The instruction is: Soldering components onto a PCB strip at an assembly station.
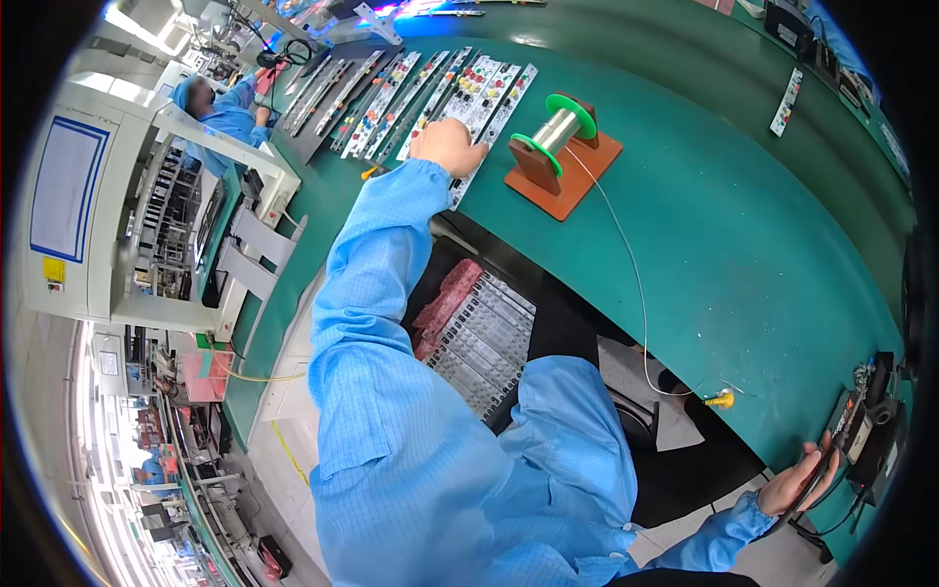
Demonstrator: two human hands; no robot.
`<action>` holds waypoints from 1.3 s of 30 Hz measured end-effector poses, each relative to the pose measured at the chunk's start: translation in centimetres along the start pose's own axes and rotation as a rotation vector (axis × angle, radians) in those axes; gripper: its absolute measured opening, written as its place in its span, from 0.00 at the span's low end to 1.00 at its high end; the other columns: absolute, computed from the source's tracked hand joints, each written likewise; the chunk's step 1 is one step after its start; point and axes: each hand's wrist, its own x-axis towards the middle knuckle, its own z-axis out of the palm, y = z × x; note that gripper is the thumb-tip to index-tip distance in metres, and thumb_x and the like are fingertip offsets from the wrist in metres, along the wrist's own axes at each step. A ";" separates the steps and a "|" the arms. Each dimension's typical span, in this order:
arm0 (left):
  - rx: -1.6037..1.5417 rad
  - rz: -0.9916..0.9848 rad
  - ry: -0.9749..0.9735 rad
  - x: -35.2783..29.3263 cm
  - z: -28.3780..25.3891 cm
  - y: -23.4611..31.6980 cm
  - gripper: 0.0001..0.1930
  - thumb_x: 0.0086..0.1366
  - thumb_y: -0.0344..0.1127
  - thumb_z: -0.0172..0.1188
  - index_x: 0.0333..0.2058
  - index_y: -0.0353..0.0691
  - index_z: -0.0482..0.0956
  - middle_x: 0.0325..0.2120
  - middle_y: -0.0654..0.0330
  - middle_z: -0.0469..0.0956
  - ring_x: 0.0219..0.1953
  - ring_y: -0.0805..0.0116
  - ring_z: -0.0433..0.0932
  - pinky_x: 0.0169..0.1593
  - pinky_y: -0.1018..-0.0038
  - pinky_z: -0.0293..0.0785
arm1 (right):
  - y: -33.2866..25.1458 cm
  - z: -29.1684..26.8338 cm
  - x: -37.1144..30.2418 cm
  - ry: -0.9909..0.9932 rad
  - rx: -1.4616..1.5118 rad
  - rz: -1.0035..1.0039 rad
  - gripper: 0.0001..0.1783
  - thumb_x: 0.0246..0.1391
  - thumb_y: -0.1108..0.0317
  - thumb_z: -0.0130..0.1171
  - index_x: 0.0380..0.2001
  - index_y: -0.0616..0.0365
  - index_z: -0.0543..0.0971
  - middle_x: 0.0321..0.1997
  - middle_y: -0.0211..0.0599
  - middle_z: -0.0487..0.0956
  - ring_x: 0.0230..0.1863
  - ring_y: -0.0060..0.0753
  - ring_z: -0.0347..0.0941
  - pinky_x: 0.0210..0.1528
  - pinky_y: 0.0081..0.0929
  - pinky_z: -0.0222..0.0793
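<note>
At the far left of the green bench, my left hand (448, 149) is curled over a row of long white circuit board strips (501, 110). Its fingers close at a strip's edge, and the fingertips are partly hidden. The strips carry red, yellow and black components. Over at the lower right, my right hand (804, 481) has its fingers around a slim dark corded handle, apparently a soldering iron (825, 468), beside a black stand (861, 430). Between the hands, a spool of solder wire (559, 132) with green flanges sits on a brown holder (587, 178).
Solder wire (631, 259) runs from the spool to a small yellow piece (722, 399) near the bench edge. Bare metal-coloured strips (479, 338) with pink wrap (455, 298) lie below the bench edge. One loose strip (785, 102) lies far off. A co-worker (220, 117) sits at far left.
</note>
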 end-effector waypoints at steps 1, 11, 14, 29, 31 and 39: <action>0.029 0.002 0.044 0.4 1.0 -0.5 0.16 0.51 0.50 0.60 0.27 0.43 0.84 0.27 0.51 0.81 0.34 0.55 0.80 0.43 0.64 0.75 | -0.1 0.1 0.1 0.010 -0.039 0.016 0.19 0.59 0.74 0.46 0.53 0.72 0.64 0.52 0.59 0.71 0.37 0.31 0.68 0.46 0.27 0.65; -0.420 0.063 0.294 -3.1 -2.8 -0.2 0.18 0.57 0.46 0.60 0.31 0.33 0.82 0.26 0.51 0.81 0.30 0.63 0.80 0.37 0.70 0.73 | 1.1 -1.7 -0.5 -0.004 0.037 -0.045 0.19 0.60 0.74 0.46 0.54 0.68 0.64 0.53 0.56 0.72 0.39 0.30 0.70 0.46 0.28 0.67; -1.123 0.130 0.254 -7.1 -5.9 0.4 0.13 0.64 0.40 0.57 0.36 0.35 0.80 0.18 0.67 0.73 0.20 0.81 0.68 0.21 0.80 0.62 | 1.0 -1.5 -0.8 0.043 0.003 0.053 0.20 0.64 0.66 0.42 0.54 0.68 0.64 0.53 0.58 0.72 0.38 0.30 0.71 0.47 0.30 0.68; -1.929 0.232 -0.898 -20.3 4.3 23.7 0.11 0.67 0.31 0.48 0.44 0.33 0.71 0.35 0.56 0.79 0.35 0.60 0.81 0.34 0.74 0.79 | -15.5 2.4 -0.7 -0.089 0.199 0.021 0.55 0.26 0.47 0.78 0.58 0.24 0.55 0.48 0.27 0.60 0.39 0.37 0.67 0.35 0.35 0.61; -1.921 0.193 -0.907 -20.8 4.8 24.1 0.11 0.67 0.32 0.48 0.44 0.33 0.72 0.36 0.56 0.79 0.36 0.59 0.81 0.33 0.75 0.79 | -14.9 2.3 -0.6 -0.052 0.428 0.108 0.54 0.26 0.50 0.79 0.58 0.26 0.58 0.51 0.28 0.60 0.40 0.39 0.67 0.36 0.34 0.62; -1.889 0.208 -1.020 -23.4 4.8 27.3 0.10 0.65 0.32 0.54 0.40 0.30 0.74 0.35 0.51 0.79 0.38 0.54 0.81 0.32 0.75 0.81 | -8.4 -0.4 -2.3 0.215 0.276 -0.095 0.43 0.44 0.42 0.64 0.58 0.49 0.59 0.58 0.49 0.66 0.50 0.49 0.67 0.50 0.43 0.62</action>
